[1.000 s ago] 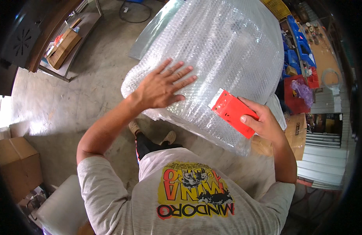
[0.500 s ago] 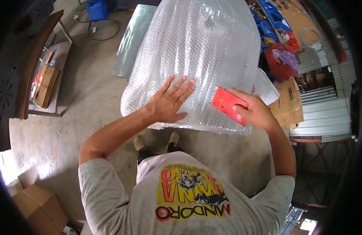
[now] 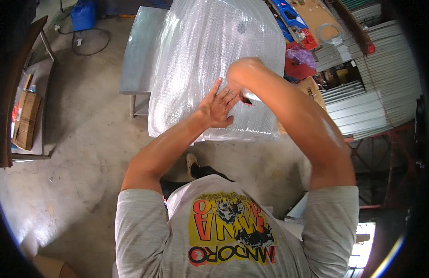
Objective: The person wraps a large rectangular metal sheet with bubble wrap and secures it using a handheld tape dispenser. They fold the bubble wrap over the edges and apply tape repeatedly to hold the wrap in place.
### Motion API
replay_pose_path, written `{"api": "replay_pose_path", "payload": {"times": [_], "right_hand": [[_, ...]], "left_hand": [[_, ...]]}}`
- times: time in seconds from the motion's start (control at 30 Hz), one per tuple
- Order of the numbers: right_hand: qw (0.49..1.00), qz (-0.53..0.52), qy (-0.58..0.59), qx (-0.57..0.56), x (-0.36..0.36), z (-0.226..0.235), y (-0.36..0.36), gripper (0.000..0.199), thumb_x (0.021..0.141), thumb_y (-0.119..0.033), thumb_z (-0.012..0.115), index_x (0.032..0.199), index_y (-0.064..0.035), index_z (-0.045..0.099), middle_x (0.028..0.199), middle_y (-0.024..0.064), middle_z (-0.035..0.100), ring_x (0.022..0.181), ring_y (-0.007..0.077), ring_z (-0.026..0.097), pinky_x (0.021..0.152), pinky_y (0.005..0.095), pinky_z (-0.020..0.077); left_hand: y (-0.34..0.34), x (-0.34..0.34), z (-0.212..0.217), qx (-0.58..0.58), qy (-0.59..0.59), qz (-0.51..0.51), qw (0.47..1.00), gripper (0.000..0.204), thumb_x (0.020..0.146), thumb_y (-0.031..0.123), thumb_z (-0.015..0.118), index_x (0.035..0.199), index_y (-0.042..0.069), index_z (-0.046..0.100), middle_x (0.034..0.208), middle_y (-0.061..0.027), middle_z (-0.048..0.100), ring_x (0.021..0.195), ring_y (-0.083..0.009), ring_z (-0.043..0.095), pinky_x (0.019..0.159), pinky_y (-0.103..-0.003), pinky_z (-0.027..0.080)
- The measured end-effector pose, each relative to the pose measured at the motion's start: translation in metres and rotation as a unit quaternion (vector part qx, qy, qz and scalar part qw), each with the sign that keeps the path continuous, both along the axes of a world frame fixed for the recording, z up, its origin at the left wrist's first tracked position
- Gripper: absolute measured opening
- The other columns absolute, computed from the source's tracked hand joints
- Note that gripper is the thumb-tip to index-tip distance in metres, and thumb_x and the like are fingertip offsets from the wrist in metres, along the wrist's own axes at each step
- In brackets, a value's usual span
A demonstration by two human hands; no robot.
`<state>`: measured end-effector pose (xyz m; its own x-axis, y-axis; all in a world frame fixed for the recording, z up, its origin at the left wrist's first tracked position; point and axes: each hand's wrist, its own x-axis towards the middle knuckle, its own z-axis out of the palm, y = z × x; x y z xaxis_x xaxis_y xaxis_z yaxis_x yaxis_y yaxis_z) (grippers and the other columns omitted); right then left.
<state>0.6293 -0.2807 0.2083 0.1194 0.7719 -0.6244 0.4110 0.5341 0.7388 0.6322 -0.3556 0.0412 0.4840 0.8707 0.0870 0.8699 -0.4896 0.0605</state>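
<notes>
A large bulky item wrapped in clear bubble wrap stands in front of me. My left hand lies on its near part, palm down with fingers spread, holding nothing. Bent inward at the wrist, my right hand is right beside the left fingertips, over the wrap. Only a small red and dark bit of the tape dispenser shows under the right hand. The right fingers are mostly hidden behind the wrist and forearm.
A grey metal-topped table stands just left of the wrapped item. Farther left, a shelf holds a cardboard box. A blue jerrycan and a hose lie at the back. Blue bins and a purple plastic bag are at the right.
My right hand has swung left and turned inward with the red tape dispenser, up to the left hand. The left hand stays flat on the wrap. My view has shifted right.
</notes>
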Motion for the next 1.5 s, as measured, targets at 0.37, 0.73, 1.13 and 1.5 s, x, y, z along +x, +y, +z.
{"api": "replay_pose_path", "payload": {"times": [0.37, 0.73, 1.13, 1.5], "right_hand": [[0.986, 0.017, -0.161, 0.040, -0.007, -0.107, 0.002, 0.041, 0.088, -0.034, 0.073, 0.125, -0.0153, 0.072, 0.118, 0.0083, 0.074, 0.106, 0.0257, 0.071, 0.093, 0.0379, 0.0552], [0.987, -0.132, -0.090, -0.007, 0.296, -0.032, -0.015, 0.048, 0.084, -0.039, 0.077, 0.124, -0.0125, 0.073, 0.115, 0.0083, 0.075, 0.099, 0.0234, 0.072, 0.089, 0.0363, 0.0557], [0.609, -0.317, 0.708, -0.167, 0.406, -0.195, -0.182, 0.051, 0.090, -0.018, 0.074, 0.138, -0.0092, 0.062, 0.114, 0.0123, 0.073, 0.100, 0.0172, 0.067, 0.090, 0.0333, 0.0542], [0.487, -0.211, 0.792, -0.302, 0.489, -0.192, -0.267, 0.053, 0.090, -0.019, 0.075, 0.141, -0.0156, 0.060, 0.131, 0.0144, 0.068, 0.108, 0.0229, 0.069, 0.094, 0.0342, 0.0530]], "left_hand": [[0.004, -0.001, 0.007, -0.018, -0.006, -0.031, 0.999, 0.078, 0.100, 0.057, 0.031, 0.163, 0.012, 0.019, 0.170, 0.0007, 0.016, 0.158, -0.0223, 0.003, 0.124, -0.059, -0.004], [-0.004, 0.018, 0.023, -0.086, -0.020, 0.084, 0.992, 0.090, 0.098, 0.062, 0.036, 0.163, 0.006, 0.010, 0.172, -0.0058, 0.004, 0.158, -0.0260, -0.002, 0.125, -0.054, -0.006], [-0.082, 0.078, -0.023, 0.127, -0.452, 0.123, 0.874, 0.050, 0.094, 0.019, 0.055, 0.140, 0.000, 0.052, 0.148, -0.0217, 0.048, 0.139, -0.0412, 0.042, 0.118, -0.048, 0.031], [-0.298, 0.222, -0.089, -0.521, -0.739, 0.186, 0.385, 0.069, 0.095, 0.062, 0.059, 0.133, 0.005, 0.059, 0.120, -0.0102, 0.068, 0.102, -0.0189, 0.067, 0.088, -0.035, 0.055]]}}
